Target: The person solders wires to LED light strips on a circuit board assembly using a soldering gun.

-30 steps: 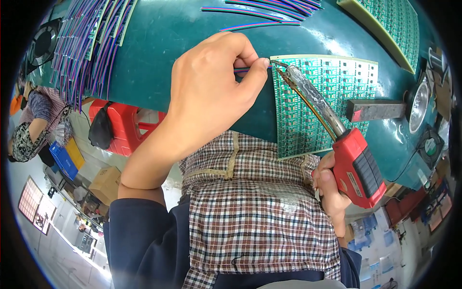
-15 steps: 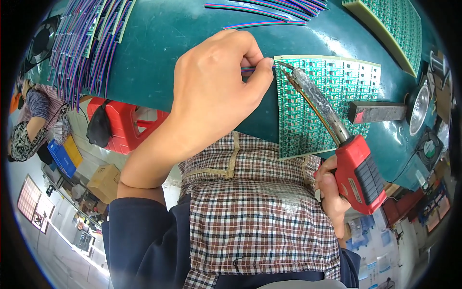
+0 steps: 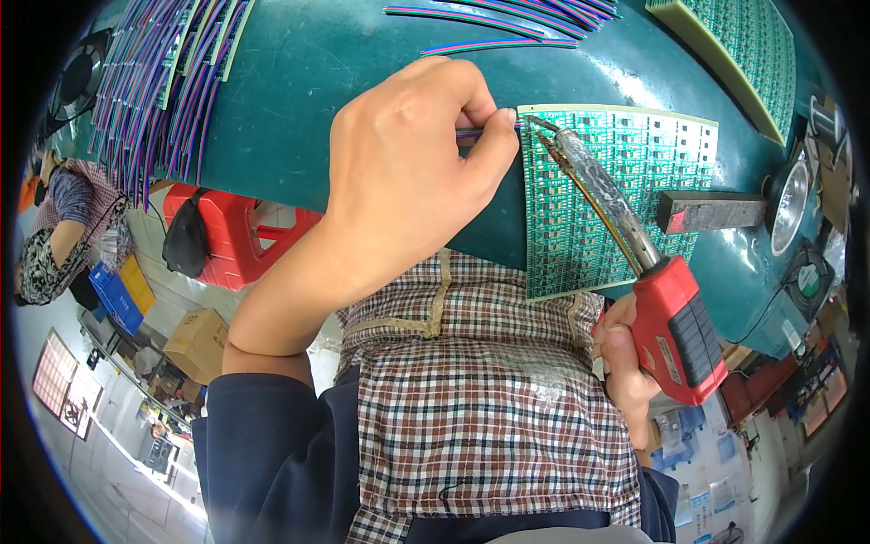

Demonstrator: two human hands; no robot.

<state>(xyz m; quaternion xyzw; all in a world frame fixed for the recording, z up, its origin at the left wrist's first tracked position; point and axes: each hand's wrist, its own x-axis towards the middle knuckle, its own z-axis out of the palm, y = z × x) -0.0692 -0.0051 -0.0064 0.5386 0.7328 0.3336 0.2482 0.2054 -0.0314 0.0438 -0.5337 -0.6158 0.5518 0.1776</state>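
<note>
My left hand (image 3: pixel 408 168) pinches a thin multicoloured ribbon wire (image 3: pixel 468 133) between thumb and forefinger. The wire's end meets the upper left corner of a green circuit board panel (image 3: pixel 589 213) with rows of small components. In my right hand (image 3: pixel 623 354) is a red-handled soldering gun (image 3: pixel 675 326), its metal barrel slanting up and left. The tip of the gun is over the panel's top left pads, close to the left fingertips; whether it touches cannot be told. A thin brownish tube runs alongside the barrel.
Several ribbon wires (image 3: pixel 498 45) lie at the table's far side. Wired boards (image 3: pixel 172 82) are heaped at far left, stacked panels (image 3: pixel 739 63) at far right. A dark metal bar (image 3: pixel 711 211) and a round metal dish (image 3: pixel 790 207) are right. Left, below, stands a red stool (image 3: pixel 217 240); a person (image 3: pixel 68 227) sits beyond.
The soldering gun's tip has shifted very slightly right and down. My left hand has moved a hair to the right, still pinching the wire.
</note>
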